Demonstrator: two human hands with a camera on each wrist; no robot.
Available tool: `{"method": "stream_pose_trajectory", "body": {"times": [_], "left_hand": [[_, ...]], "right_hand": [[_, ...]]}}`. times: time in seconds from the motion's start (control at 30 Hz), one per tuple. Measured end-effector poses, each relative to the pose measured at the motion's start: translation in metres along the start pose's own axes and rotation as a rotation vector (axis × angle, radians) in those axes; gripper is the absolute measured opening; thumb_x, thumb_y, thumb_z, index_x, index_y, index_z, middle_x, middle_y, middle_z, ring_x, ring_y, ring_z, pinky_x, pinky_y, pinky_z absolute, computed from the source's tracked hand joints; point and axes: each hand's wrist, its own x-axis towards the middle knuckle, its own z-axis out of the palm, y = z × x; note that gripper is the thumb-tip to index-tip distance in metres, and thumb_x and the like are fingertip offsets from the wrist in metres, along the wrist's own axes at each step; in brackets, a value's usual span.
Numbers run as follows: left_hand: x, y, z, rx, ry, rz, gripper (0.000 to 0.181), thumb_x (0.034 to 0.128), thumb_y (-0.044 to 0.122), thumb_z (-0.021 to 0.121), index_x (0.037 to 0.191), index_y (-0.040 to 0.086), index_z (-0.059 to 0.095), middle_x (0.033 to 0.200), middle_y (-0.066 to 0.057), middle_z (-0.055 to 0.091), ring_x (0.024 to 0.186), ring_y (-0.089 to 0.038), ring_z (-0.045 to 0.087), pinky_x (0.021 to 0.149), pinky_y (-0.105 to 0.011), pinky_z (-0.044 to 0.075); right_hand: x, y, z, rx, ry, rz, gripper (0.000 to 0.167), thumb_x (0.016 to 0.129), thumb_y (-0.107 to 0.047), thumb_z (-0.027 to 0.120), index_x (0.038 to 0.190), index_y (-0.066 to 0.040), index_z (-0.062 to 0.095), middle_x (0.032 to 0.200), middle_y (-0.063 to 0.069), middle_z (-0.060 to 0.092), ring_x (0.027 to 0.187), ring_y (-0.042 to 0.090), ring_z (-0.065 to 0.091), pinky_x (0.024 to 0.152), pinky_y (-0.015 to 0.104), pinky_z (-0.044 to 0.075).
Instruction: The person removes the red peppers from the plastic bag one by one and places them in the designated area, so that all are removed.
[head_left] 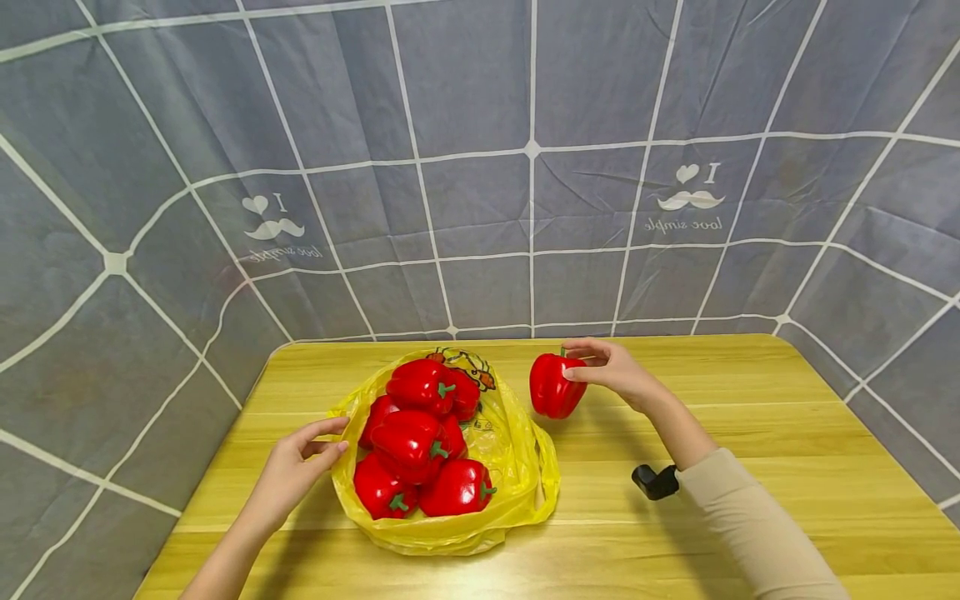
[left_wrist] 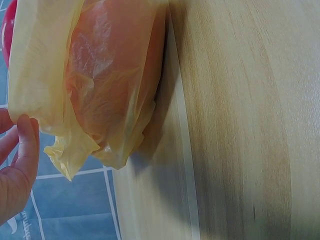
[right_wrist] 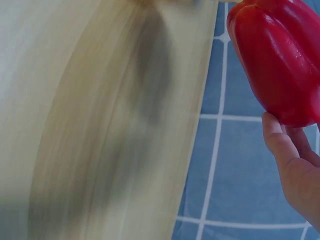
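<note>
Several red bell peppers with green stems lie heaped in an open yellow plastic bag on the table. At the bag's left rim, my left hand pinches the plastic between thumb and fingers; the left wrist view shows the thumb against the bag's edge. To the right of the bag my right hand grips a single red bell pepper by its right side, held above the table. In the right wrist view that bell pepper rests against the fingertips.
A small black object lies on the wooden table beside the right forearm. Behind and at both sides hangs a grey cloth with white lines. The bag's handle loop spreads to the right.
</note>
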Motion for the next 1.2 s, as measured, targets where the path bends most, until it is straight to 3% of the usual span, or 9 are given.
{"method": "stream_pose_trajectory", "body": {"times": [0.1,0.43,0.67,0.93,1.2], "left_hand": [[0.000,0.000,0.000,-0.010,-0.004,-0.006,0.035,0.0889,0.008,0.062,0.122,-0.005,0.057,0.123,-0.022,0.055,0.083,-0.003,0.060,0.070,-0.021,0.051],[0.001,-0.002,-0.003,-0.162,-0.067,-0.098,0.042,0.0908,0.011,0.060,0.127,-0.008,0.050,0.130,-0.025,0.047,0.090,-0.001,0.059,0.076,-0.020,0.049],[0.002,-0.005,-0.003,-0.184,-0.074,-0.106,0.043,0.0904,0.010,0.060,0.128,-0.009,0.049,0.128,-0.021,0.049,0.092,-0.002,0.059,0.077,-0.020,0.049],[0.002,-0.005,-0.003,-0.200,-0.073,-0.123,0.044,0.0911,0.010,0.059,0.128,-0.010,0.048,0.120,-0.020,0.050,0.092,-0.002,0.058,0.077,-0.021,0.049],[0.001,-0.004,-0.003,-0.206,-0.070,-0.124,0.043,0.0911,0.009,0.059,0.128,-0.011,0.047,0.116,-0.018,0.051,0.091,-0.003,0.058,0.077,-0.021,0.050]], "right_hand": [[0.000,0.005,-0.003,0.008,0.008,0.004,0.056,0.082,-0.014,0.069,0.130,0.005,0.047,0.127,0.024,0.049,0.105,0.032,0.053,0.084,0.033,0.049],[-0.001,0.024,-0.008,0.014,0.028,0.045,0.056,0.083,-0.013,0.068,0.130,0.006,0.046,0.127,0.025,0.049,0.101,0.029,0.054,0.081,0.032,0.049],[-0.001,0.035,-0.009,0.024,0.051,0.077,0.056,0.084,-0.013,0.068,0.131,0.006,0.046,0.127,0.026,0.048,0.096,0.025,0.054,0.079,0.036,0.048],[0.002,0.047,-0.010,0.009,0.062,0.122,0.057,0.084,-0.019,0.068,0.132,0.004,0.046,0.127,0.026,0.048,0.103,0.028,0.052,0.082,0.035,0.048],[0.008,0.054,-0.011,0.139,0.090,0.163,0.061,0.087,-0.017,0.066,0.136,0.006,0.039,0.126,0.024,0.045,0.100,0.022,0.055,0.089,0.037,0.048]]}}
